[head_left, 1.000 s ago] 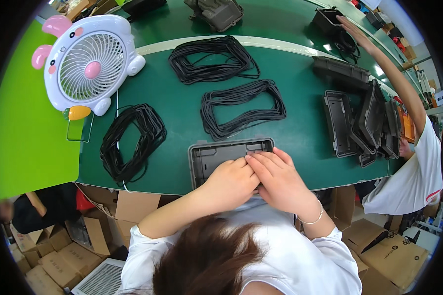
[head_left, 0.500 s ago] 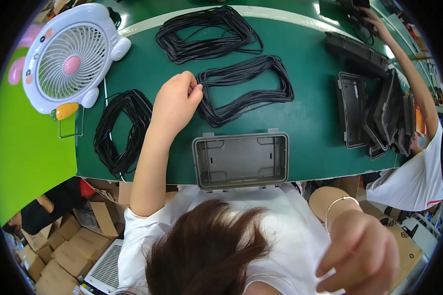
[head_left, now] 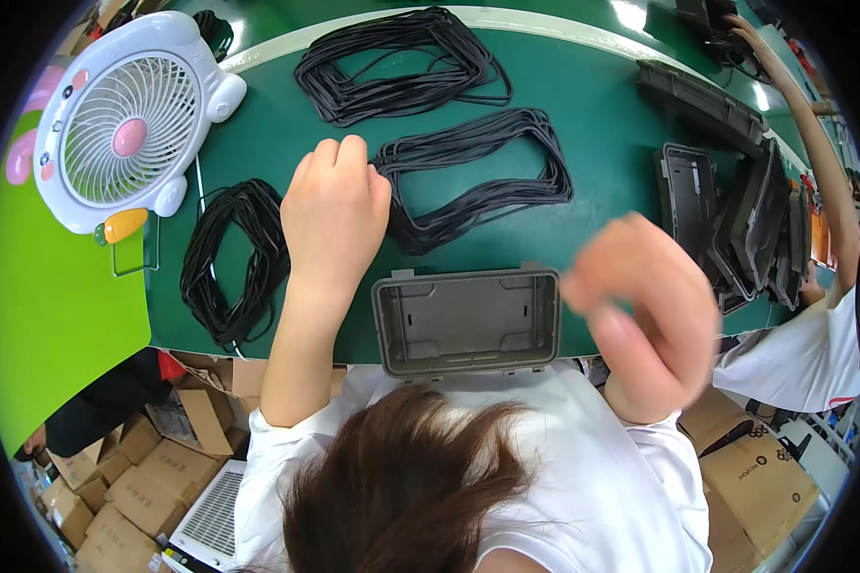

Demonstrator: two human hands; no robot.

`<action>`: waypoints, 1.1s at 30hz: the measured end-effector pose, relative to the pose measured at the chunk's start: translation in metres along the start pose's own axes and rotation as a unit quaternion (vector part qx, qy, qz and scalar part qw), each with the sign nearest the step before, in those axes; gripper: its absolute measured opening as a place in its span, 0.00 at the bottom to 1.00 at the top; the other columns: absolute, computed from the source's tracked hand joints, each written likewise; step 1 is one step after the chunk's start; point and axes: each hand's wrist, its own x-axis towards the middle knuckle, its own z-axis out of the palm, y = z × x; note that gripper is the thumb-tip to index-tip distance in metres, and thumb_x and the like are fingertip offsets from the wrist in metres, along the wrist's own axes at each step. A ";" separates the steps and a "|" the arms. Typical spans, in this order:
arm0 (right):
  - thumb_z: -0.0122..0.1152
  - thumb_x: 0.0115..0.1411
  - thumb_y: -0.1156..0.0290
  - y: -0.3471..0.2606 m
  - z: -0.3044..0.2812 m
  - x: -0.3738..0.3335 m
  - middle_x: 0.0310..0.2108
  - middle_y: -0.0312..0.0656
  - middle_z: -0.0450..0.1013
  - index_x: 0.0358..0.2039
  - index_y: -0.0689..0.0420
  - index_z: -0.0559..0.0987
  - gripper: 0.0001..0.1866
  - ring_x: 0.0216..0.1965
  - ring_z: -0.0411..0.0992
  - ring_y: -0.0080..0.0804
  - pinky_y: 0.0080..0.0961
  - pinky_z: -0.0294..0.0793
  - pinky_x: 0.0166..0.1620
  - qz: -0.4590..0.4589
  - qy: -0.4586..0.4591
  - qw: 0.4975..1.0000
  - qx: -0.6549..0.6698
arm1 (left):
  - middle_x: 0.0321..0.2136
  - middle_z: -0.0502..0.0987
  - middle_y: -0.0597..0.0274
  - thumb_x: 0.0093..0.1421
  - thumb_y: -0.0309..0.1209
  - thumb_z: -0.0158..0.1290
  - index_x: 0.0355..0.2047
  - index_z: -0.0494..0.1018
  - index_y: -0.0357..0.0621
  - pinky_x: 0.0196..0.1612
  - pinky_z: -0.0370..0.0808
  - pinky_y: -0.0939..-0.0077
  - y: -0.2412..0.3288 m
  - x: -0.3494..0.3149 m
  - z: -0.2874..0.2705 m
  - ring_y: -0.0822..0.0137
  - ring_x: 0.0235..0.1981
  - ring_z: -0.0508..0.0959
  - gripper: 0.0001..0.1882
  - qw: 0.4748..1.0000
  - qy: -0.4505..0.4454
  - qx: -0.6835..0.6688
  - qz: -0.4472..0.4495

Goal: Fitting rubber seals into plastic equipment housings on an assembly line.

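My left hand [head_left: 333,205] is closed at the left end of a rectangular coil of black cable [head_left: 487,134]; its fingertips and whatever they hold are hidden. My right hand [head_left: 645,306], blurred by motion, is raised by the right side of an open dark grey plastic case half [head_left: 468,320]. Its fingers are bent, and whether anything is between them cannot be made out. The case half lies at the table's near edge, its inside facing up, with moulded ribs and latch tabs. To the left of my left forearm lies another black cable coil [head_left: 196,277].
A third cable coil [head_left: 392,95] lies farther back on the green table [head_left: 602,105]. A white-and-pink fan [head_left: 129,134] stands at the left. Several grey case parts [head_left: 688,191] are piled at the right, near another person's arm [head_left: 817,143]. Cardboard boxes [head_left: 153,487] are below left.
My right hand has swung up from low at the right to beside the case half. My left hand has shifted slightly and stays closed beside the middle coil.
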 end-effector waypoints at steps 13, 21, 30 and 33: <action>0.59 0.48 0.76 0.115 0.000 0.023 0.30 0.43 0.70 0.27 0.58 0.77 0.04 0.34 0.67 0.42 0.33 0.70 0.37 0.069 0.032 0.876 -0.477 | 0.25 0.71 0.63 0.52 0.18 0.49 0.35 0.68 0.34 0.30 0.70 0.81 0.037 -0.011 -0.022 0.74 0.26 0.72 0.08 0.877 -0.153 -0.451 0.059; 0.61 0.44 0.81 0.091 -0.004 -0.025 0.37 0.45 0.68 0.41 0.59 0.74 0.19 0.39 0.67 0.41 0.31 0.68 0.42 0.137 0.049 0.948 -0.284 | 0.28 0.74 0.57 0.53 0.19 0.51 0.37 0.70 0.36 0.34 0.73 0.76 0.019 -0.027 -0.013 0.65 0.29 0.76 0.10 0.864 -0.194 -0.464 0.023; 0.61 0.44 0.78 0.087 0.026 -0.002 0.43 0.45 0.67 0.38 0.55 0.76 0.17 0.45 0.63 0.45 0.34 0.65 0.49 -0.040 0.019 0.958 -0.285 | 0.28 0.75 0.58 0.53 0.15 0.49 0.36 0.71 0.33 0.31 0.73 0.82 0.064 -0.009 -0.043 0.71 0.28 0.77 0.09 0.866 -0.082 -0.472 0.144; 0.54 0.52 0.81 0.089 0.008 -0.008 0.29 0.44 0.69 0.30 0.61 0.73 0.04 0.33 0.68 0.41 0.31 0.67 0.37 0.021 0.145 0.954 -0.263 | 0.28 0.76 0.58 0.52 0.15 0.51 0.34 0.71 0.34 0.30 0.73 0.83 0.057 -0.021 -0.061 0.72 0.25 0.76 0.08 0.842 0.014 -0.538 0.029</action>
